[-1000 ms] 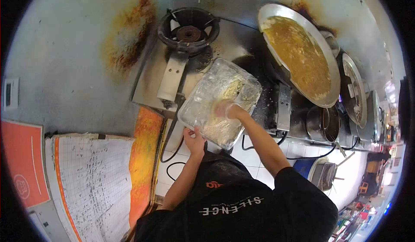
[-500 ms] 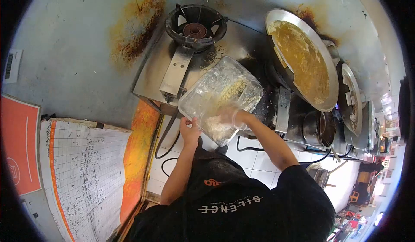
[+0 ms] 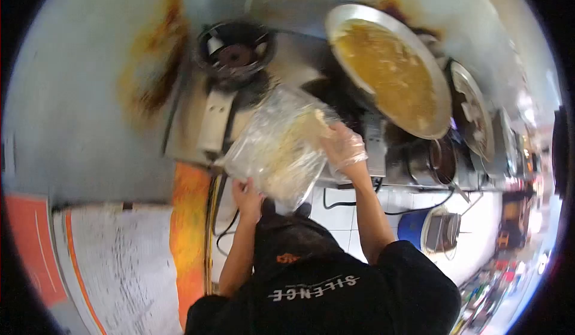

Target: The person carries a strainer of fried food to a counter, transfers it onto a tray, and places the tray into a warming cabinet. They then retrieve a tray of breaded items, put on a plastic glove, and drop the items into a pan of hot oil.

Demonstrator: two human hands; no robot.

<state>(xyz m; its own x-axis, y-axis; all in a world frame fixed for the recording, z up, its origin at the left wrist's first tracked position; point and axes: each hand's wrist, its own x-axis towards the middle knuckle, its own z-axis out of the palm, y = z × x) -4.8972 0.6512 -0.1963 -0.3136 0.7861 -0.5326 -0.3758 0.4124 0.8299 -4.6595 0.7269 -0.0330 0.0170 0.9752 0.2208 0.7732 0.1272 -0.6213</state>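
A clear plastic tub is held in front of the stove, with pale yellow crumbs and whitish flour inside. My left hand grips its near left edge, fingers on the rim. My right hand, in a clear plastic glove, is at the tub's right side with its fingers curled over the rim. Motion blur softens the fingertips, and the part of the rim under them is hidden.
An unlit-looking gas burner stands behind the tub. To the right are a large wok of yellow oil, a second wok and a pot. A blue bucket stands on the floor. Written sheets hang at left.
My right hand has moved out of the tub's contents to its right side. The tub and left hand have shifted left in view, as has the stove, since the view has turned.
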